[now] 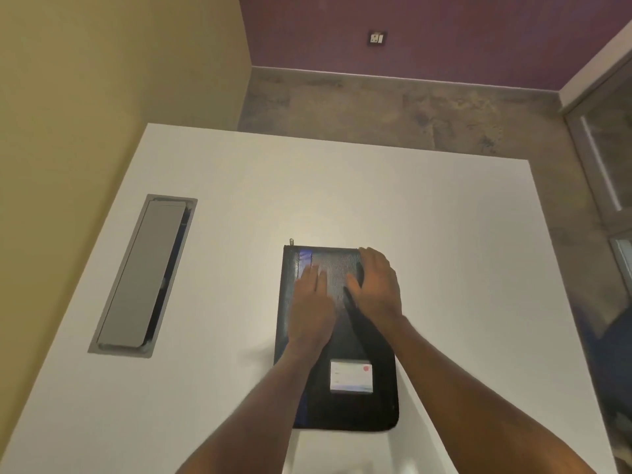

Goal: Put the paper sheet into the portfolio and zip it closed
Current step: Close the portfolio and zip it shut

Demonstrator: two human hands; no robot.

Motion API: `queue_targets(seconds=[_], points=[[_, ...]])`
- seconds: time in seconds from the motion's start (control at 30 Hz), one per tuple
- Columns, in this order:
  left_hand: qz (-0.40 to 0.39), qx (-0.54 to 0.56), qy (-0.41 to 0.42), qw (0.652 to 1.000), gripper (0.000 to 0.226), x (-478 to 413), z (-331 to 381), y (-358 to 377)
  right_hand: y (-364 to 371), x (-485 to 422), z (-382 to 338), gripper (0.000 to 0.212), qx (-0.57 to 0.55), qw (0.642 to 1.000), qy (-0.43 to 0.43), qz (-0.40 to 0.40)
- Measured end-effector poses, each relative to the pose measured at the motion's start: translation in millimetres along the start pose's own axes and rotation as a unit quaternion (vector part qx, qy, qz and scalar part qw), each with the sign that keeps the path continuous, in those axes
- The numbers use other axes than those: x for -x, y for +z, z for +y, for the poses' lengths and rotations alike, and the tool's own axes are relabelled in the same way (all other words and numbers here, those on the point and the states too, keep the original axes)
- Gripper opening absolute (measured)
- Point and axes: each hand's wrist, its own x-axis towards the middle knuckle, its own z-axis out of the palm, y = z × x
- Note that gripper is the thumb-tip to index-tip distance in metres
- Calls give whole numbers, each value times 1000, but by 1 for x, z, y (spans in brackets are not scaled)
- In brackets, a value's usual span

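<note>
The black zip portfolio (337, 340) is lying shut on the white desk (444, 251), right of the grey cable hatch (143, 275). Left hand (313, 299) is pressing flat, grasping nothing; right hand (376, 285) is cupping the far right edge, grip unclear. No sheet is showing. Better to hold the cover down and pull the zip tab (291, 241) steadily.

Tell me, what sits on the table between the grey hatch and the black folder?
Nothing: in the head view, only bare white table separates the grey hatch from the black folder.
</note>
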Motion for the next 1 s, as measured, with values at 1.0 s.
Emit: queue_targets(seconds=[1.0], points=[[-89,89,-364,923,38,51,-62,-17,26,104,17,81,-7,942,322,-90]])
